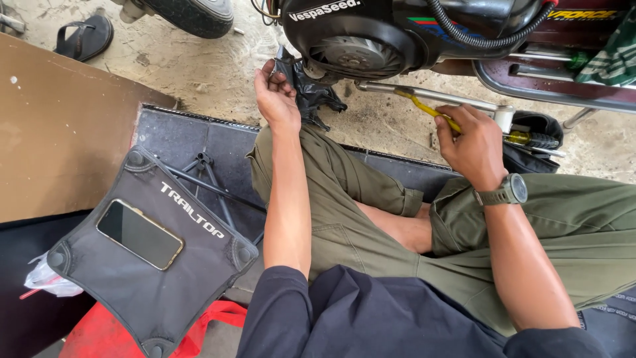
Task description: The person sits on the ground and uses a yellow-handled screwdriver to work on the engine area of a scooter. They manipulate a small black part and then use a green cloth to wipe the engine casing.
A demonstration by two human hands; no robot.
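Note:
I sit on the ground in front of a black scooter engine [358,40]. My left hand [277,96] is raised beside the engine's round fan cover, fingers curled around a crumpled black plastic bag [313,93] that hangs below it. My right hand [474,142], with a dark wristwatch [509,191], grips a yellow-handled screwdriver [427,109]. Its tip points left toward a metal bar [437,96] under the scooter.
A small black folding stool [152,258] stands at my left with a phone [139,233] lying on it. A brown board [59,126] lies further left. A tyre [192,13] and a sandal [83,36] are on the sandy concrete beyond. Red cloth [99,331] lies under the stool.

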